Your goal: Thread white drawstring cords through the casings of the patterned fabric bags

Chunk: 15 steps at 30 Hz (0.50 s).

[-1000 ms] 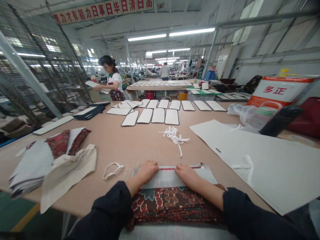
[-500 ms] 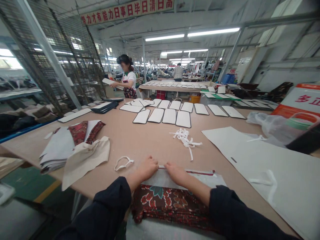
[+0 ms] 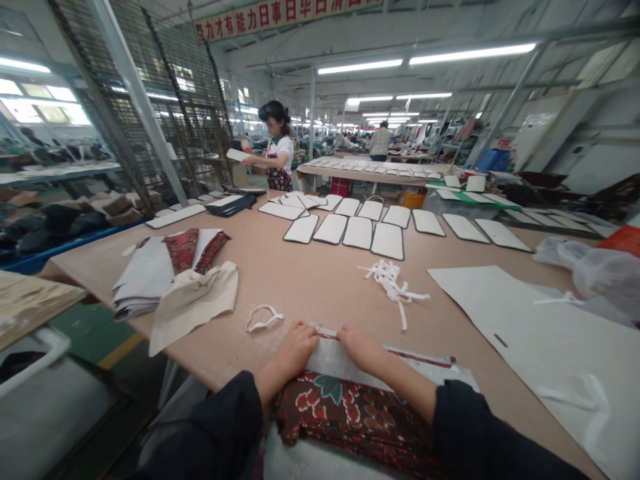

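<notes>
A clear plastic bag [image 3: 345, 363] with a red sealing strip along its flap lies at the near edge of the brown table [image 3: 300, 280]. Dark red floral fabric [image 3: 350, 413] is inside it. My left hand [image 3: 296, 347] and my right hand [image 3: 361, 347] rest side by side on the flap's folded edge, fingers curled and pressing down on it. Both sleeves are dark.
A loose white strap loop [image 3: 263, 319] lies left of my hands and a bundle of white straps [image 3: 393, 279] beyond. A cream cloth [image 3: 193, 303] on a fabric stack sits left. White padded panels [image 3: 357, 232] fill the far table. A large white sheet [image 3: 540, 333] lies right. A person [image 3: 277, 157] stands far off.
My hands have come closer together along the flap's edge, toward its left part. The view has swung left, bringing the left table corner and floor into sight.
</notes>
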{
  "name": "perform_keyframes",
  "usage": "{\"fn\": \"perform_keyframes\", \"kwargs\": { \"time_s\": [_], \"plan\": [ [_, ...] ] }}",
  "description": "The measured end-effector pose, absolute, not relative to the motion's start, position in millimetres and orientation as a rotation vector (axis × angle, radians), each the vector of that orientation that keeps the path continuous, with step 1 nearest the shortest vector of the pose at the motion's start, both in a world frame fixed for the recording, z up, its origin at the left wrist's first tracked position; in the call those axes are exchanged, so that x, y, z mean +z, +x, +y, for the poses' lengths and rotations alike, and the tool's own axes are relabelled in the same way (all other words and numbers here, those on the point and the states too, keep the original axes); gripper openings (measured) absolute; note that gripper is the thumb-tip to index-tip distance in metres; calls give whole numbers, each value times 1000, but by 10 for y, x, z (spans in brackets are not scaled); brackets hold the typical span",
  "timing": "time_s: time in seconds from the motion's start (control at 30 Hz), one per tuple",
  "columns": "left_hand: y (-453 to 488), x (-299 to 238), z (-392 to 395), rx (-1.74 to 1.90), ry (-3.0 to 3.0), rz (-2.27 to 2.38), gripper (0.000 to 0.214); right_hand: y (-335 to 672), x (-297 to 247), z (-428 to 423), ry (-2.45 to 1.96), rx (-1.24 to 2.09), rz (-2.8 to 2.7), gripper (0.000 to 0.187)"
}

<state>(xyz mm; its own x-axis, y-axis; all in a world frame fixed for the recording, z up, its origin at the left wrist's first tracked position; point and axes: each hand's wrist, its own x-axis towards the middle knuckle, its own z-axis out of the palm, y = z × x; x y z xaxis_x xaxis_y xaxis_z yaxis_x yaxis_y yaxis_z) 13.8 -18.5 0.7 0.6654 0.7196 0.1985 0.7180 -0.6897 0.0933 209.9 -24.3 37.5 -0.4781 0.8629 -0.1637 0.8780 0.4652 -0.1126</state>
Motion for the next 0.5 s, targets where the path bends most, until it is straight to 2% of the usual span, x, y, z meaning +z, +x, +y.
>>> {"fn": "perform_keyframes", "kwargs": {
  "time_s": [0.23,0.33,0.5],
  "plan": [
    [134,-116,-211,601,2487,1531,14,1823,58,-216,1334,-109,2956,22],
    [128,-162,-210,697,2377,1532,12,1883,40,-188,1228,-169,3007,22],
    [94,-263,-203,935,2257,1545,17,1777,31,28,1738,-574,2694,16]
  ]
}}
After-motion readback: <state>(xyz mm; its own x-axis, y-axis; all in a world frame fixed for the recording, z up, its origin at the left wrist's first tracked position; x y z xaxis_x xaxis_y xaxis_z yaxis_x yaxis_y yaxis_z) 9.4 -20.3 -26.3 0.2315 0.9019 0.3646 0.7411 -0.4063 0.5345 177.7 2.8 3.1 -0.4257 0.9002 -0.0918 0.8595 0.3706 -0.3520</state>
